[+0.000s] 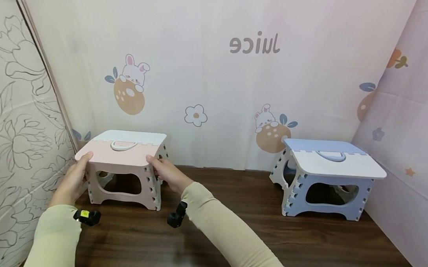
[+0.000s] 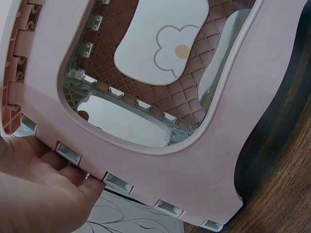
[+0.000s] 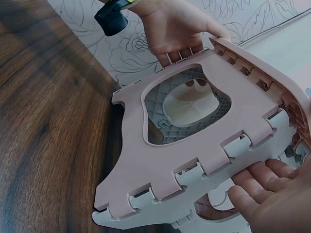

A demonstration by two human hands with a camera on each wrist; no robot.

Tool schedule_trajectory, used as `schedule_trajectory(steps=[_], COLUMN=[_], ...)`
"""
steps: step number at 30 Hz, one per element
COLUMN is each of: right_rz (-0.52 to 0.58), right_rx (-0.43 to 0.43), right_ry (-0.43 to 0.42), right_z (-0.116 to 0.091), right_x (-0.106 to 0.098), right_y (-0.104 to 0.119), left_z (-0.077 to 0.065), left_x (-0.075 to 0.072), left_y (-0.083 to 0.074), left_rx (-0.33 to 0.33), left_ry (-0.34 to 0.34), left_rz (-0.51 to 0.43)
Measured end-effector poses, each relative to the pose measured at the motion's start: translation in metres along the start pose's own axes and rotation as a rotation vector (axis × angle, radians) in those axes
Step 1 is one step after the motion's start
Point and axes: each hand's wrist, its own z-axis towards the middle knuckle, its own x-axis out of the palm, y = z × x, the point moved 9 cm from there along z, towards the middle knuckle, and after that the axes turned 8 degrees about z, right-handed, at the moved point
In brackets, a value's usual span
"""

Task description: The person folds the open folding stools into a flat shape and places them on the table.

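Note:
A pink and white folding step stool (image 1: 103,155) stands unfolded at the left, with an oval handle (image 1: 123,146) in its top. My left hand (image 1: 70,179) grips its front left corner, thumb on the top and fingers curled against the side legs, as the left wrist view shows. At the front right corner my right hand (image 1: 171,176) holds it the same way, thumb on top. In the right wrist view the fingers of that hand (image 3: 279,194) lie along the white side panel under the top. Through the leg opening, the ribbed underside (image 2: 155,97) shows.
A blue and white folding stool (image 1: 336,165) stands unfolded at the right. Both stools are on a dark wood-grain surface (image 1: 232,224). Behind hangs a pale curtain (image 1: 216,78) with rabbit prints; a flower-patterned sheet (image 1: 19,142) closes the left side.

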Motion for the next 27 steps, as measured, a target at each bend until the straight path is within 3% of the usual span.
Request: schedule_trajectory(steps=[12,27], right_rz=[-0.013,-0.014], right_rx=[0.002,-0.009], right_ry=[0.022,0.032], right_z=[-0.0003,-0.0009], right_x=[-0.0001,-0.004], right_y=[0.001,0.0006], left_z=[-0.0001,-0.0042], left_x=[0.0029,0.0066], left_y=[0.0004,-0.0002], left_rx=[0.002,-0.002], left_ry=[0.018,0.016], left_rz=[-0.032,0.015])
